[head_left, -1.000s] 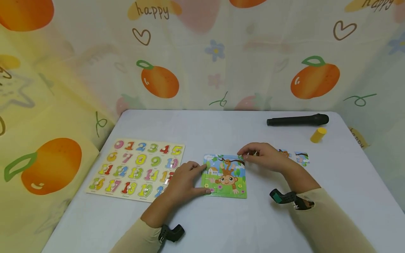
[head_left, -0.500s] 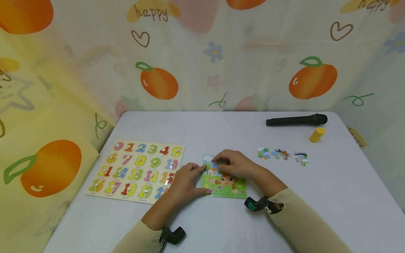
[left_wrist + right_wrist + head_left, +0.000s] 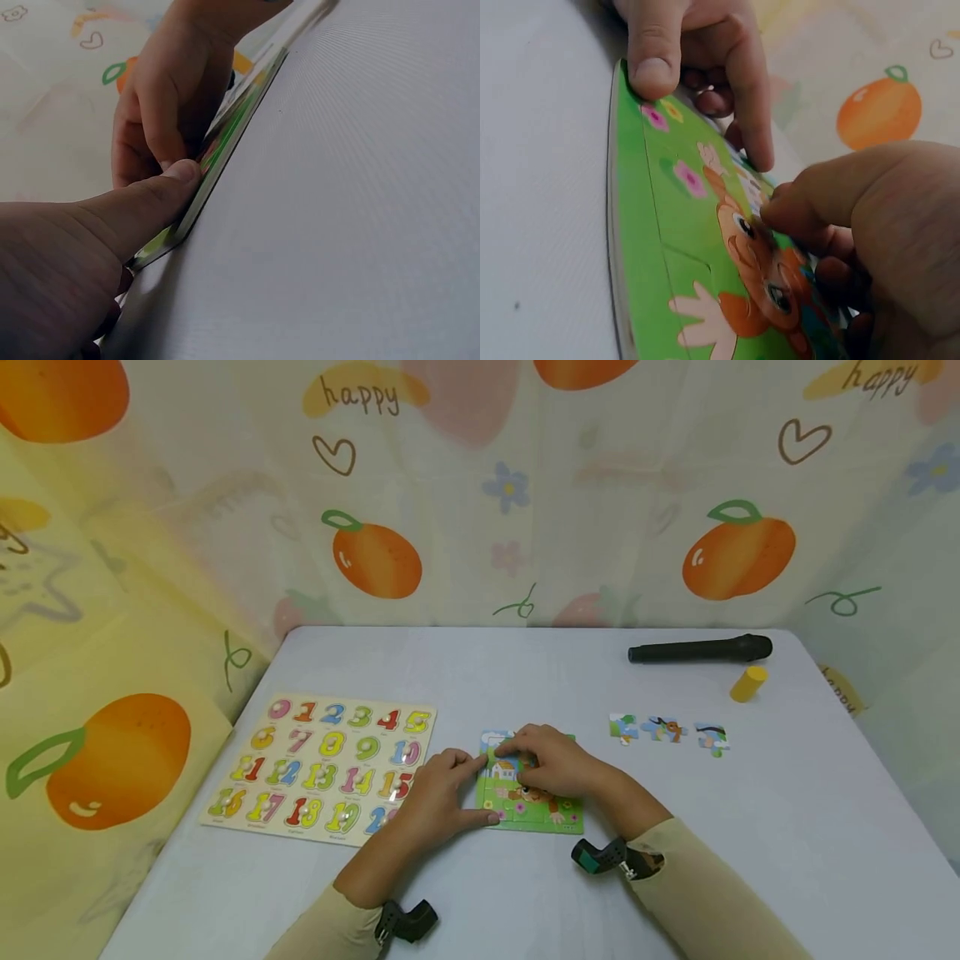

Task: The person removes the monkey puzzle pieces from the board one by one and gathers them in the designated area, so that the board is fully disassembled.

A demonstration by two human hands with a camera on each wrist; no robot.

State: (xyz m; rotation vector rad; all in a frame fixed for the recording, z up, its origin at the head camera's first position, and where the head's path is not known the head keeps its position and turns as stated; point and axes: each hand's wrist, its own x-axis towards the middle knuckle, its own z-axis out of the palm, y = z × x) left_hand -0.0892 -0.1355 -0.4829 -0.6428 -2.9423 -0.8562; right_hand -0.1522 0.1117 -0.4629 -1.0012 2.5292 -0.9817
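Observation:
A small monkey jigsaw puzzle [image 3: 536, 820] lies in its green-edged tray in the middle of the table. My left hand [image 3: 442, 793] rests at its left side. Its thumb lies on the near corner and its index finger reaches along the upper left edge, as the right wrist view shows. My right hand [image 3: 555, 760] is over the puzzle's upper part, covering much of the monkey. Its index finger and thumb stand on either side of the printed house [image 3: 504, 769], thumb tip right at the surface. I cannot tell whether they pinch a piece; its other fingers are tucked under.
Several things lie around: a number peg board [image 3: 311, 772] to the left, and three loose jigsaw pieces [image 3: 663, 729] in a row right of the puzzle. Farther back are a yellow cylinder [image 3: 748, 684] and a black microphone [image 3: 701, 649]. A fruit-print curtain [image 3: 450, 493] hangs behind.
My right hand has moved left from the puzzle's upper right corner to the house, then slightly nearer me, uncovering the loose pieces. My left hand has stayed at the left edge.

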